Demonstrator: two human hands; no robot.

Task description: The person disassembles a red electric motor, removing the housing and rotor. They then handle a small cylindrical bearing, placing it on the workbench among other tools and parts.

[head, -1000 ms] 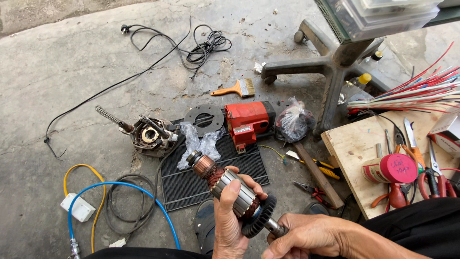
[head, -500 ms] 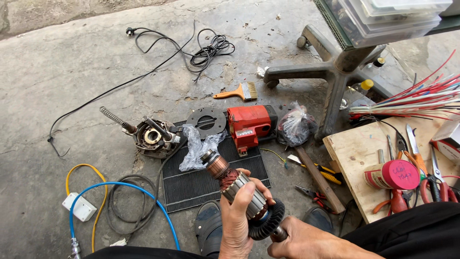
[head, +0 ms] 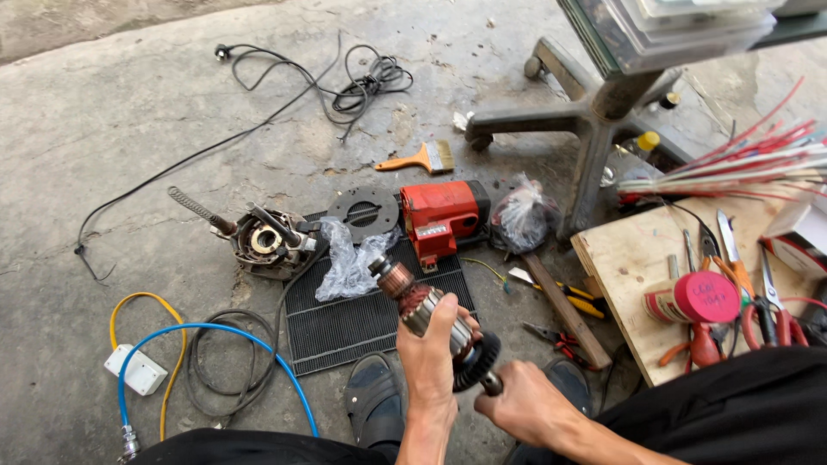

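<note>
1. Motor armature (head: 422, 303) held mid-air above ribbed black mat (head: 345, 323); long axis runs diagonal, copper commutator end up-left, fan end down-right.
2. Left hand (head: 431, 353) wraps laminated core, closed tight.
3. Right hand (head: 525, 405) fisted on shaft end by fan, nearer pers.
4. Red motor housing (head: 441, 215) lies beyond, apart.

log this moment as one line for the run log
left hand: grips motor armature at its core | right hand: holds its shaft end by black fan | below: ribbed black mat | near: red motor housing
</note>
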